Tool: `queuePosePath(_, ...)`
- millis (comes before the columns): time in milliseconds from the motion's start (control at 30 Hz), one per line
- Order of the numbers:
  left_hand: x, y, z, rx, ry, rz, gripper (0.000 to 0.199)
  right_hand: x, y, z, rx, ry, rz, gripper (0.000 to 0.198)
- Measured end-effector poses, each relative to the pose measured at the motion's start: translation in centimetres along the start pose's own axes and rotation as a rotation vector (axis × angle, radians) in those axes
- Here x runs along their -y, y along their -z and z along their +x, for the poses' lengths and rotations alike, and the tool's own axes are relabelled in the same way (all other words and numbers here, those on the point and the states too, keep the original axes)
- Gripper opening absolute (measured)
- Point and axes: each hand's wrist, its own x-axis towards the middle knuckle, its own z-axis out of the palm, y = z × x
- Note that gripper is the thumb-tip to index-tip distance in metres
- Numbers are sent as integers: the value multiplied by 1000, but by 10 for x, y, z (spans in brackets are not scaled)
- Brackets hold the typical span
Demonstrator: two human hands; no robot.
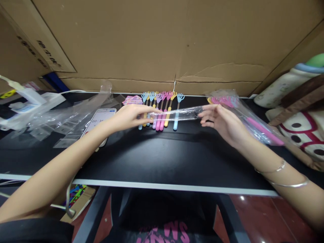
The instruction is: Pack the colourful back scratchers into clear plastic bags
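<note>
A narrow clear plastic bag (186,113) is stretched level above the black table between my two hands. Its left end is pinched by the fingers of my left hand (135,115). My right hand (217,119) has its fingers closed on the other end. Just behind the bag lie several back scratchers (162,116) side by side, in blue, yellow, purple and pink, with their claw ends toward the cardboard wall. One blue back scratcher (176,119) lies slightly apart at the right of the row. Pink printed cards (133,100) sit at the row's left.
Bagged back scratchers (253,118) lie on the right, near a bottle (278,86) and a patterned bag (301,131). Left are a phone (101,118), loose clear bags (65,118) and a power strip (43,104). Cardboard (162,44) walls the back; the table's pale front edge (162,186) is nearest me.
</note>
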Motion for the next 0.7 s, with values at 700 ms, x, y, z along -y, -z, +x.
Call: queuePosePath(700,5,-2,-2,-26,-38,35,37,-32,-21,61,380,410,-1163,34)
